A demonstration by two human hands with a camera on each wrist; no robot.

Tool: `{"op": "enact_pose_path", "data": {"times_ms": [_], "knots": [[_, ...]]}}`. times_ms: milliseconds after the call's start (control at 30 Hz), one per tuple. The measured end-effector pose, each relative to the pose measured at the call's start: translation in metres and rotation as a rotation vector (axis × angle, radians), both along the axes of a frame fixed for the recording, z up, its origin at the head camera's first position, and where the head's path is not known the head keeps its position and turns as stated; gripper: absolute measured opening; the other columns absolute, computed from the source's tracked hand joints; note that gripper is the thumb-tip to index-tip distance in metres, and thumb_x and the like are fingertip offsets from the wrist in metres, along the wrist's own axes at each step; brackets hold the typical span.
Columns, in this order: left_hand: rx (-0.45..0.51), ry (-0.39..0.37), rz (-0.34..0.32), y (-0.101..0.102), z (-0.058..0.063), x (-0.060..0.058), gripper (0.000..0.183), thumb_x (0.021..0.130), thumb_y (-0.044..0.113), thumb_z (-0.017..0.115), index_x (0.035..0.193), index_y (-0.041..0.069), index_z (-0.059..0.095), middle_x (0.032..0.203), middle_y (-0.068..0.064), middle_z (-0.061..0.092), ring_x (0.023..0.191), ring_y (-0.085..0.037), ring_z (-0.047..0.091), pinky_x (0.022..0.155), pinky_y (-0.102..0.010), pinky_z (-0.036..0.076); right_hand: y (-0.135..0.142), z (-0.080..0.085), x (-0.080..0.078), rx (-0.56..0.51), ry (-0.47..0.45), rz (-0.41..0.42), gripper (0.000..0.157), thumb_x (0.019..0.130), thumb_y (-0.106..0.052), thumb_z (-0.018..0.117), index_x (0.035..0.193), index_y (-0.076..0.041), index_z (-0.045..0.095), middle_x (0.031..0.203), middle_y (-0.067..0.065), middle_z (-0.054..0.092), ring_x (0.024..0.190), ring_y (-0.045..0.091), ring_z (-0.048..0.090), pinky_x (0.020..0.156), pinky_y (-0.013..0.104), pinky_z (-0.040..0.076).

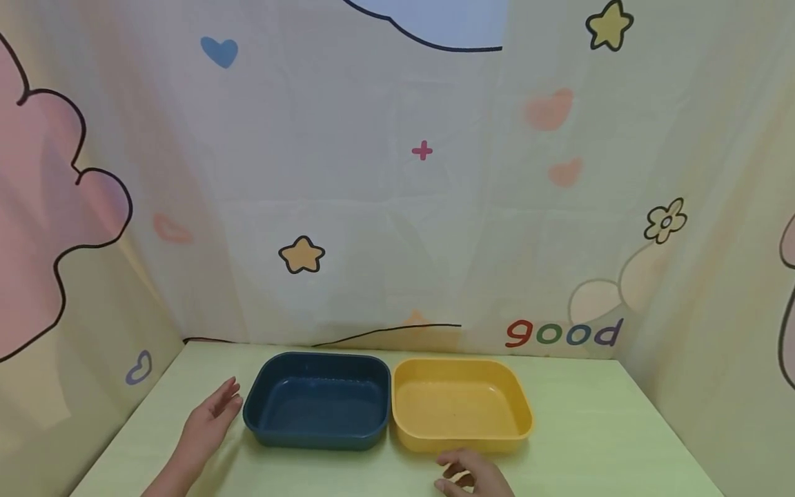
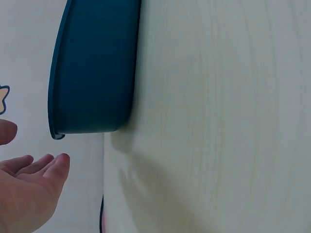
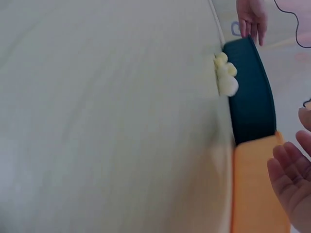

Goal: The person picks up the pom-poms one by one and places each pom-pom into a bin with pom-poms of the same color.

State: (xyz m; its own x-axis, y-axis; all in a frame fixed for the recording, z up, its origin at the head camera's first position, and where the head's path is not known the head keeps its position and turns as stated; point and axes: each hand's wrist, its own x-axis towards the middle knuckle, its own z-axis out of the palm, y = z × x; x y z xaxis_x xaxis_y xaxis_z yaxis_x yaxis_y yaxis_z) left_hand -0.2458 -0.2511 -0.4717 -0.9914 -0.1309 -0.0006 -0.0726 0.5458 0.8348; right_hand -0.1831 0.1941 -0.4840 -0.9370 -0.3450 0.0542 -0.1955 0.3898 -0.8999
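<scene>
Evidently, the table bears the blue tray; just right of it, the yellow tray, apparently placed for easy reach. Left of it: left hand, fingers together, thumb apart. Nearer, to its right: right hand, empty, fingers loosely bent. Before it: pale round pieces.

One blue bin, one yellow bin, two hands; pale lumps, count unclear.
</scene>
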Motion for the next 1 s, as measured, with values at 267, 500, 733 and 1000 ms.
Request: {"op": "enact_pose_path", "data": {"times_ms": [267,500,733,1000], "knots": [[0.216,-0.104,-0.008,-0.003,-0.007,-0.004,0.058,0.110,0.015,0.046,0.160,-0.004,0.025,0.163,-0.024,0.032,0.109,0.020,0.052,0.099,-0.014,0.056,-0.020,-0.015,-0.007,-0.073,-0.258,0.099,0.034,0.092,-0.010,0.075,0.116,0.011,0.067,0.101,0.010,0.073,0.082,0.007,0.065,0.072,0.015,0.054],[0.311,-0.119,-0.036,-0.003,-0.011,-0.007,0.057,0.110,0.014,0.045,0.159,-0.006,0.024,0.163,-0.028,0.028,0.096,0.028,0.046,0.106,-0.025,0.056,-0.031,-0.023,-0.014,-0.016,-0.359,0.115,0.027,0.085,0.003,0.075,0.112,0.006,0.070,0.096,0.003,0.074,0.086,0.010,0.065,0.079,0.026,0.059],[0.367,-0.124,-0.066,-0.002,-0.018,-0.009,0.057,0.110,0.010,0.044,0.159,-0.008,0.022,0.163,-0.029,0.026,0.092,0.030,0.044,0.098,-0.013,0.056,-0.038,-0.028,-0.015,0.026,-0.348,0.124,0.020,0.087,0.002,0.075,0.106,0.003,0.072,0.097,0.003,0.074,0.085,0.011,0.063,0.076,0.024,0.057],[0.396,-0.125,-0.079,-0.001,-0.021,-0.008,0.055,0.109,0.007,0.043,0.158,-0.008,0.023,0.163,-0.028,0.025,0.093,0.029,0.046,0.092,-0.007,0.054,-0.039,-0.033,-0.014,0.038,-0.328,0.135,0.017,0.087,-0.001,0.074,0.103,0.003,0.072,0.090,0.001,0.070,0.080,0.011,0.059,0.066,0.016,0.047]]}}
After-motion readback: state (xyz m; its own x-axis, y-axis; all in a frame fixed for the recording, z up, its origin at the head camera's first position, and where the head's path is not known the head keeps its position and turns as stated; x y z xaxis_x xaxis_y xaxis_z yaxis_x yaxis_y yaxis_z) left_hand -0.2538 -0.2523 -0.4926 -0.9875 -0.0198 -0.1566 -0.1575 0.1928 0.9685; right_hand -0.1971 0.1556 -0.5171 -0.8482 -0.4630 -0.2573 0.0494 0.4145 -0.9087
